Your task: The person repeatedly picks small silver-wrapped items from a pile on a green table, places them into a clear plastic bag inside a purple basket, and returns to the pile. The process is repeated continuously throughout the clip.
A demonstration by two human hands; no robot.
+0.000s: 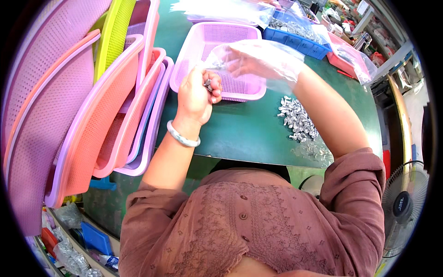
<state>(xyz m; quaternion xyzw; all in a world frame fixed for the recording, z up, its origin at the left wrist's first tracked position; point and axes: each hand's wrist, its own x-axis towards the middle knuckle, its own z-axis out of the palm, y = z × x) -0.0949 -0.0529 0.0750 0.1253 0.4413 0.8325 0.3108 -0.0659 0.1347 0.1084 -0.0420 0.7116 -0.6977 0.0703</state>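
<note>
My left hand (196,94) is closed, with a few small grey metal parts (208,85) showing between its curled fingers. Its thumb side meets the near corner of a clear plastic bag (277,53). Inside that bag is my right hand (247,64), its fingers stretched out and blurred through the film, and the bag reaches down to the wrist. Both hands are over or beside a pink perforated basket (251,94), whose visible inside shows only its mesh. A pile of similar small metal parts (297,117) lies on the green table (230,129), near my right forearm.
Stacked pink, orange and purple baskets (110,101) and a lime-green one (113,41) crowd the left side. Farther back are flat clear bags (226,10), a blue bin (295,40) of metal parts and a red-pink tray (344,57). A fan (401,207) stands at right.
</note>
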